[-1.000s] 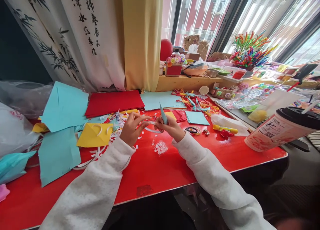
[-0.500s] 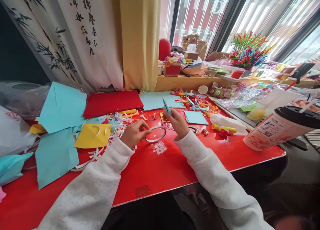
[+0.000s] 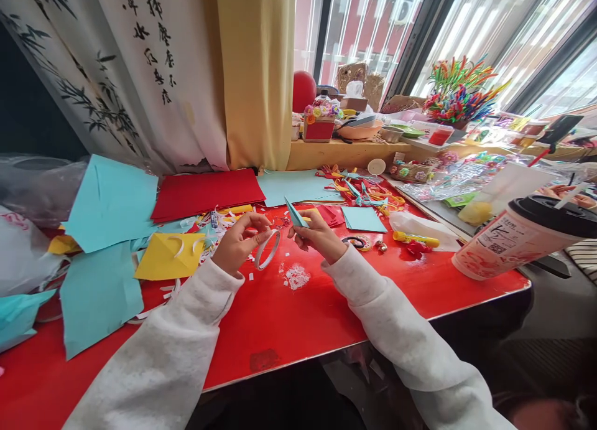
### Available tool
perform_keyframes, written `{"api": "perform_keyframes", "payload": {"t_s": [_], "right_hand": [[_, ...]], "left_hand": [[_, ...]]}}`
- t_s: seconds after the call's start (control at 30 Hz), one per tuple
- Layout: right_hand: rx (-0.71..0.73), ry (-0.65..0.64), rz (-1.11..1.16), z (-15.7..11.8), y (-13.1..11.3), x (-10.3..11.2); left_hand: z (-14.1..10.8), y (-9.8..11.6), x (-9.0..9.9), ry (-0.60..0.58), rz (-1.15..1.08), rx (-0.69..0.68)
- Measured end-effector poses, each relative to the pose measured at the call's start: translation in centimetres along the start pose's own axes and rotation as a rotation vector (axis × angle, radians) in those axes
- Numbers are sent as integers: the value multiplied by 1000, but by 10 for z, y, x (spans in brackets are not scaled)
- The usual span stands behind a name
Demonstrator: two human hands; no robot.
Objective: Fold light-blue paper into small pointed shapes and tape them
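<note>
The left hand (image 3: 241,242) has its thumb and fingers closed on the rim of a thin white ring, seemingly a roll of tape (image 3: 268,250), which hangs tilted above the red table (image 3: 298,318). The right hand (image 3: 318,236) pinches a folded piece of light blue paper (image 3: 295,213) between thumb and fingers, its pointed end up and leaning left. The two hands are near each other but apart, over the middle of the table.

Just below them, a patch of small white scraps (image 3: 297,277) lies on the red surface. To the left is a yellow sheet (image 3: 168,256) with curled white strips on it, with large light blue sheets (image 3: 101,299) farther left. At the far side lie a stack of red paper (image 3: 209,195) and, right of it, wide pale blue sheets (image 3: 298,186). A small stack of blue squares (image 3: 364,219) sits beyond the right hand, with a yellow tube (image 3: 415,239) to its right and nearer. At the table's right end a pink cup with a black lid (image 3: 517,237) appears tilted.
</note>
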State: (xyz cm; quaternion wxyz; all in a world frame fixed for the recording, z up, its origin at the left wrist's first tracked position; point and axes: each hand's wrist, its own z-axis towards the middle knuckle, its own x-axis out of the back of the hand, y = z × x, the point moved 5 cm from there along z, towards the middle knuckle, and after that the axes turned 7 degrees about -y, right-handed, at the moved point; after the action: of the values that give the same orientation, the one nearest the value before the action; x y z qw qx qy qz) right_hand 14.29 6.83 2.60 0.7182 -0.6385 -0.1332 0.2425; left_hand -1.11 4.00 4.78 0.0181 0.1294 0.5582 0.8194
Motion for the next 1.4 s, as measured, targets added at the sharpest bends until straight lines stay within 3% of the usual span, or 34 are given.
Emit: {"api": "perform_keyframes", "payload": {"t_s": [0.23,0.37,0.47,0.63,0.77,0.9,1.03,1.2,1.3,1.4], "right_hand": [[-47,10,-93,1,-4,12],[-5,21,-137,-1,-11,14],[3,-62,-236,-4,-19,10],[-6,-193,-318,-10,-33,5],[-29,-163,-211,-11,-37,7],[-13,-199,-172,-11,-32,1],[-36,-283,-191,-8,-15,-5],[26,-224,-364,-4,-6,-1],[31,-248,-246,-4,-3,-5],[-36,-193,-120,-4,4,-6]], "left_hand": [[0,10,7,-22,-153,28],[2,5,7,-155,-158,199],[3,4,8,-232,-140,317],[6,10,3,-393,-119,383],[5,9,-13,-516,-27,403],[3,9,-29,-522,-17,385],[3,7,-33,-497,-3,359],[0,-1,-35,-544,-48,371],[-1,-5,-36,-564,-93,380],[-1,-9,-33,-558,-120,406]]}}
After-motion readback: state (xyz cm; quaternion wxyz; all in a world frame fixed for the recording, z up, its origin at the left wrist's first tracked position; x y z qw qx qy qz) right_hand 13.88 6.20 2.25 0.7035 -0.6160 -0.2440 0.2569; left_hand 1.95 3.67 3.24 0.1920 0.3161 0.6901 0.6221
